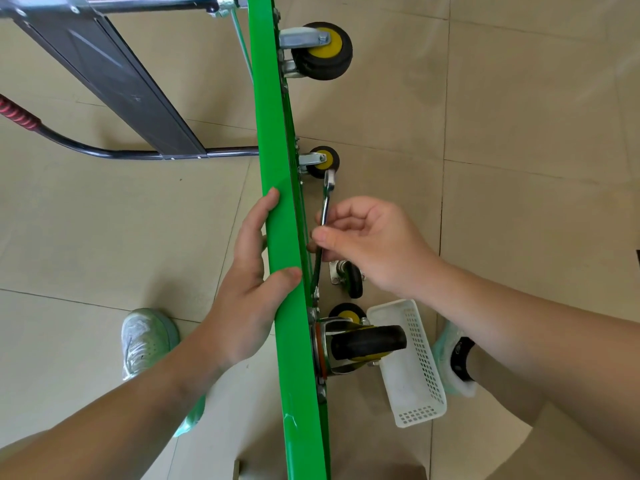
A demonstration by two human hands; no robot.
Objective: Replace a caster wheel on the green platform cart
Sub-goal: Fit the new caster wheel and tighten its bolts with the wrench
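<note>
Green cart (277,209) standing on edge on floor. Left hand (249,282) clamping cart edge, steadying it. Right hand (363,244) pinching wrench (325,209) beside cart underside, working bolts. Loose caster (349,278) lying near cart.

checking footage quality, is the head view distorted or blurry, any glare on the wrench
Head view: wide-angle distortion bows the cart edge and floor seams; light soft, even, shadows faint; a bright glint on the wrench head; no real blur near centre.
</note>
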